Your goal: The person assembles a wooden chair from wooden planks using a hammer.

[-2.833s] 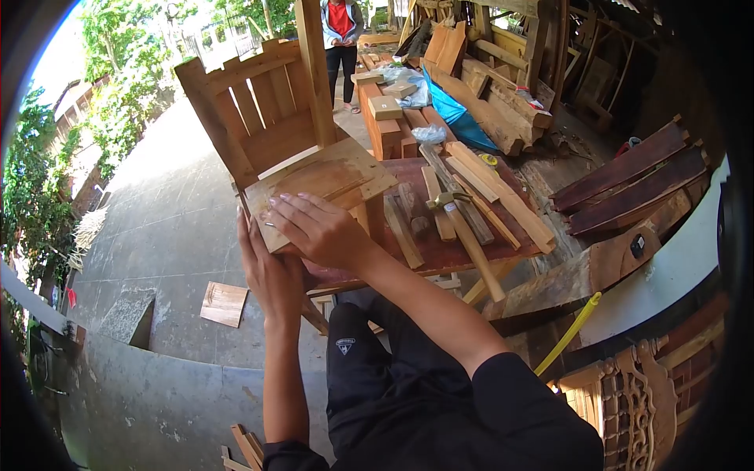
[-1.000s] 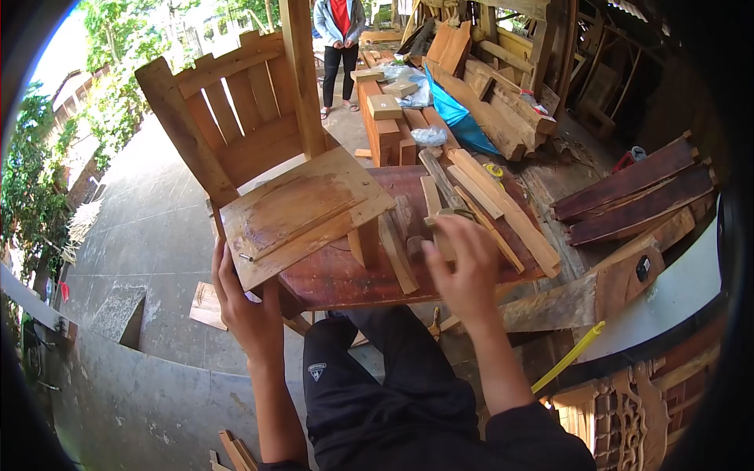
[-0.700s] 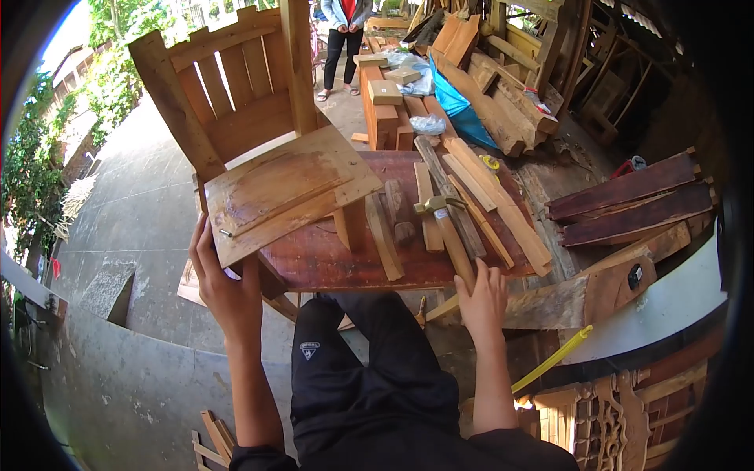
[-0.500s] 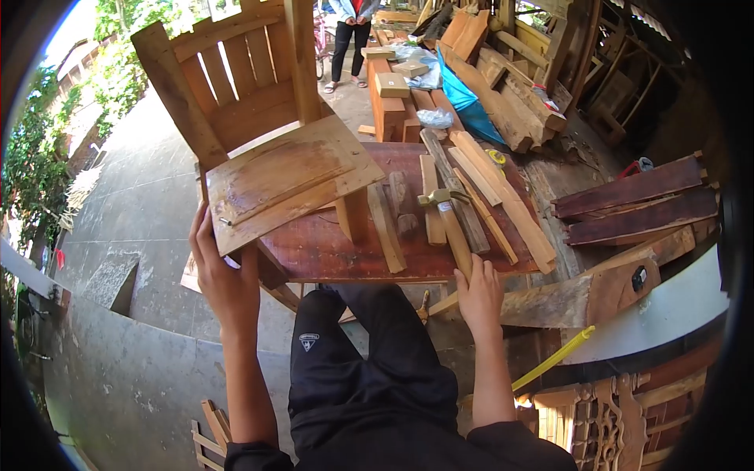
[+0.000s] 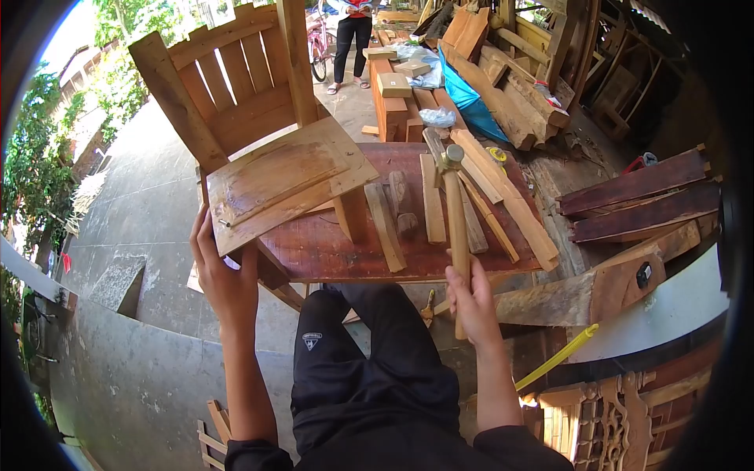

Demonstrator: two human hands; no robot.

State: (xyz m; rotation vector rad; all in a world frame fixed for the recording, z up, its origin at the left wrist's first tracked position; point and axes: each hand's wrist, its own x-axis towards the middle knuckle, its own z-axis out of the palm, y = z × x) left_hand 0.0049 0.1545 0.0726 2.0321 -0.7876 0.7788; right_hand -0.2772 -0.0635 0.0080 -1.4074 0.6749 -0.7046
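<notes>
A small wooden chair (image 5: pixel 275 184) with a slatted back stands tilted on the reddish-brown table (image 5: pixel 314 255). My left hand (image 5: pixel 225 271) grips the near left corner of its seat, the thumb under the edge and the fingers along the side. Close to those fingers, a small nail-like piece (image 5: pixel 225 224) shows on the seat corner. In my right hand (image 5: pixel 473 302) is a hammer (image 5: pixel 455 212), held upright by the lower handle, its head above the wood strips. The hand is closed around it.
Several wood strips (image 5: pixel 503 200) and a yellow tape measure (image 5: pixel 496 155) lie on the table. Stacked timber and a blue tarp (image 5: pixel 475 94) are behind. A person (image 5: pixel 351 39) stands at the back. Dark planks (image 5: pixel 636 204) lie at right, a yellow strap (image 5: pixel 558 357) below them.
My right hand has raised and turned the hammer from lying over the strips to nearly upright, its head now higher. My left hand and the chair have barely moved.
</notes>
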